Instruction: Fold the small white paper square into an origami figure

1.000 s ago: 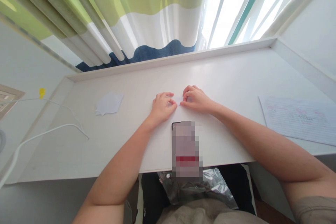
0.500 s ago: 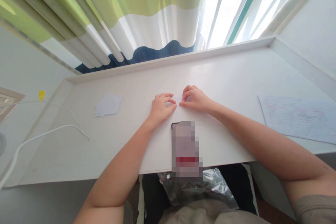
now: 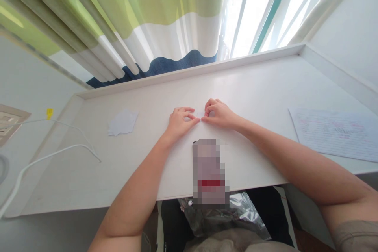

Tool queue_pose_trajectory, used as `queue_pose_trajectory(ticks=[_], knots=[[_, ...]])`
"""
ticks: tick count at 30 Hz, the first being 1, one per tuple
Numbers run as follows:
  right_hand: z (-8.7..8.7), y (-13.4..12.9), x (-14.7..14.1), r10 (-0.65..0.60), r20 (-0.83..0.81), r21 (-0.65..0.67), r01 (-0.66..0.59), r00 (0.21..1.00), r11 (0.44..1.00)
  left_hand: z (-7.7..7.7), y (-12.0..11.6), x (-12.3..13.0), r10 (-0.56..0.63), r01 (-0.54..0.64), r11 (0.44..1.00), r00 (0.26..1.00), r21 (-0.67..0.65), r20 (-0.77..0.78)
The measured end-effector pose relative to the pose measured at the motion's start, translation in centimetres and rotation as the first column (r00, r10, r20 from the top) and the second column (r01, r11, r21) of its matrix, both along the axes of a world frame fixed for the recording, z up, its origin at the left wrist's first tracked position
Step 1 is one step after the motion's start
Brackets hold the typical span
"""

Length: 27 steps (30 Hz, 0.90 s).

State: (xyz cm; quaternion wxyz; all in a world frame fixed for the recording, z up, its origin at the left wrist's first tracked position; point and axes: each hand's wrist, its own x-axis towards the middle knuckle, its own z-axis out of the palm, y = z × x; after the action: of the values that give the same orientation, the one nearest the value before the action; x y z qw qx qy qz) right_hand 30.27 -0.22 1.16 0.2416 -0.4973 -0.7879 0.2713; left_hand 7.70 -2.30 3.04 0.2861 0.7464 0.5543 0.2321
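Note:
A small piece of white paper (image 3: pixel 201 115) lies on the white desk between my two hands, most of it covered by the fingers. My left hand (image 3: pixel 180 121) is at its left side, thumb and forefinger closed at the near edge while the other fingers arch above. From the right, my right hand (image 3: pixel 219 114) pinches the paper, its fingers curled. Both thumb tips almost meet at the near edge. Closer to me, a phone (image 3: pixel 206 165), blurred by pixel blocks, reaches the front edge of the desk.
Several loose white paper pieces (image 3: pixel 123 122) lie to the left. Lined sheets with writing (image 3: pixel 336 132) rest at the right. A white cable (image 3: pixel 59 149) crosses the desk's left end. Clear plastic (image 3: pixel 230 216) is on my lap. A raised rim (image 3: pixel 191 74) runs along the back below the curtain.
My left thumb and forefinger have slid slightly right along the paper's near edge, closer to my right thumb. The whole view has shifted a little.

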Motion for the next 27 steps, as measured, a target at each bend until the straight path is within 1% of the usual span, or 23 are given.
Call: queue_pose_trajectory(ticks=[5, 9, 13, 16, 22, 25, 27], knots=[[-0.1, 0.1, 0.2, 0.012, -0.017, 0.003, -0.012, 1.000, 1.000, -0.4, 0.1, 0.3, 0.033, -0.032, 0.999, 0.999, 0.033, -0.022], [-0.2, 0.1, 0.4, 0.001, -0.054, -0.008, -0.001, 0.999, 1.000, -0.5, 0.2, 0.5, 0.070, -0.069, 0.998, 0.997, 0.007, -0.019], [-0.1, 0.0, 0.3, -0.049, -0.031, 0.002, 0.049, 0.998, 0.999, -0.5, 0.1, 0.5, 0.066, -0.065, 0.998, 0.998, 0.015, -0.018], [-0.1, -0.1, 0.2, -0.062, -0.006, 0.020, 0.062, 0.998, 0.998, -0.6, 0.1, 0.5, 0.065, -0.064, 0.998, 0.998, 0.029, -0.021], [-0.2, 0.0, 0.6, -0.075, -0.048, 0.003, 0.076, 0.996, 0.997, -0.8, 0.1, 0.5, 0.064, -0.063, 0.998, 0.996, 0.031, -0.059], [-0.3, 0.0, 0.8, -0.059, -0.065, 0.015, 0.060, 0.996, 0.998, -0.9, 0.0, 0.5, 0.056, -0.051, 0.997, 0.995, 0.066, -0.078], [-0.5, 0.1, 1.0, -0.043, -0.077, 0.034, 0.045, 0.996, 0.998, -1.0, -0.1, 0.4, 0.029, -0.020, 0.995, 0.995, 0.095, -0.091]])
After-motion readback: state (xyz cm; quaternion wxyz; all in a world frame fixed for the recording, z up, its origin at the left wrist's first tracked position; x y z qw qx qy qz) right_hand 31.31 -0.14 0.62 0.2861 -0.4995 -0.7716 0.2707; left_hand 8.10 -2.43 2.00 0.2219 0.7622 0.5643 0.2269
